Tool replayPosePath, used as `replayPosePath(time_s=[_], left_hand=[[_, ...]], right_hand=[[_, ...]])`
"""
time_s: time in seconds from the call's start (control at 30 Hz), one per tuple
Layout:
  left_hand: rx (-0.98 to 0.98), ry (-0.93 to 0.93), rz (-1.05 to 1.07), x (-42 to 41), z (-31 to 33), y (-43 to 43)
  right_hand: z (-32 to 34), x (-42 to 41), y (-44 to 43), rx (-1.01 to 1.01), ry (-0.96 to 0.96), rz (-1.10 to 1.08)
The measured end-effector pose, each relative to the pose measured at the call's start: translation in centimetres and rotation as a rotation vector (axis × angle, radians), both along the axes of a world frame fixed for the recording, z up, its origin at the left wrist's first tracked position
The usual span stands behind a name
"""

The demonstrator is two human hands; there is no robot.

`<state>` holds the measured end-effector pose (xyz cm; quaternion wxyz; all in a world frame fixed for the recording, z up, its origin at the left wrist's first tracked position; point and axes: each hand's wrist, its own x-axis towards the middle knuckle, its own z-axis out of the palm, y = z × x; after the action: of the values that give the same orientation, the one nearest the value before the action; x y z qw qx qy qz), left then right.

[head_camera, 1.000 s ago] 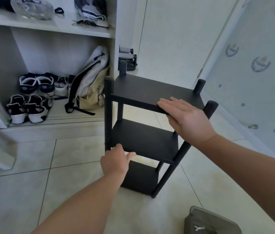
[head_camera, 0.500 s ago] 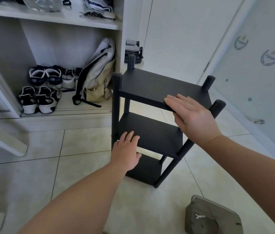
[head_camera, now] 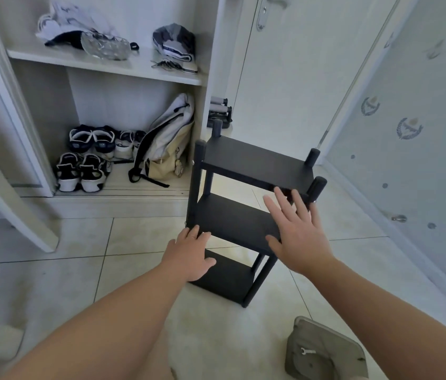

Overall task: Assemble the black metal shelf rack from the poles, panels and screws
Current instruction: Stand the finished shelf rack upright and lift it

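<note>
A matt black three-tier metal shelf rack (head_camera: 254,165) stands on pale glazed floor tiles (head_camera: 52,292) with a soft sheen; left of the rack, a cream-and-white cloth backpack (head_camera: 167,144) slumps in a smooth white-painted cabinet (head_camera: 123,100); on the door behind the rack, a polished silver metal door handle (head_camera: 260,16) gleams; right of the rack, a frosted, matt glass panel (head_camera: 422,111) carries printed crests; near the rack's foot, a small bright metal spanner (head_camera: 307,351) lies on a dull grey pad (head_camera: 334,352) of unclear material.
</note>
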<state>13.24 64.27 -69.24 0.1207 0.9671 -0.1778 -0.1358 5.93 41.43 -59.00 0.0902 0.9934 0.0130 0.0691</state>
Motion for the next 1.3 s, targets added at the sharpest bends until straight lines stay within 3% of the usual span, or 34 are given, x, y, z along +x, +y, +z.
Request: replayPosePath(time_s=[0.17, 0.43, 0.6, 0.73, 1.03, 1.17, 1.3], left_hand=[[0.013, -0.024, 0.02, -4.1, 2.9, 2.1], [0.012, -0.111, 0.019, -11.5, 4.7, 3.3], [-0.027, -0.093, 0.042, -14.5, 1.5, 3.3], [-0.022, -0.068, 0.039, -13.2, -1.7, 3.0], [0.112, 0.151, 0.065, -5.8, -12.9, 5.8], [0.158, 0.337, 0.118, -6.0, -10.8, 6.9], [0.151, 0.422, 0.108, -7.5, -2.1, 6.5]], right_hand=[[-3.0, -6.8, 0.8, 0.096, 0.166, -0.124], [-3.1, -13.2, 2.8, 0.178, 0.185, -0.143], [-4.2, -13.8, 3.4, 0.171, 0.188, -0.108], [-8.8, -11.9, 4.1, 0.167, 0.259, -0.104], [-20.7, -2.4, 6.9, 0.195, 0.612, -0.089], [-18.4, -3.1, 8.7, 0.227, 0.819, -0.088], [-9.7, -5.3, 8.8, 0.214, 0.934, -0.08]])
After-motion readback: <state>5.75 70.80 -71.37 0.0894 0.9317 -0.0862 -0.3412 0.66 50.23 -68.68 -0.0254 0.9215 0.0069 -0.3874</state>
